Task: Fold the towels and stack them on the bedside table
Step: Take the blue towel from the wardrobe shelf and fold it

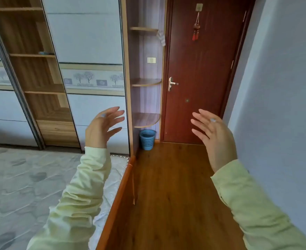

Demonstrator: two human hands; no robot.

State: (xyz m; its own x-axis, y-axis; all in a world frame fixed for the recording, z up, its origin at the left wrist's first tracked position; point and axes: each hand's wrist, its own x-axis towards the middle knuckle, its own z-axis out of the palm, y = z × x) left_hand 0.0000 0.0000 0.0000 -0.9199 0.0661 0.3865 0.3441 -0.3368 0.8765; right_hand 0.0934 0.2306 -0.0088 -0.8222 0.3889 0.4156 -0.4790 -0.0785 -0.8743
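Observation:
No towel and no bedside table show in the head view. My left hand is raised in the air above the bed's far corner, fingers spread and holding nothing. My right hand is raised at about the same height over the wooden floor, fingers also spread and empty. Both arms wear pale yellow-green sleeves. The palms face each other, roughly a door's width apart.
A bed with a grey patterned cover fills the lower left, its wooden side rail bordering a wooden floor aisle. Ahead stand a closed red-brown door, corner shelves, a blue wastebasket and a wardrobe. A wall runs along the right.

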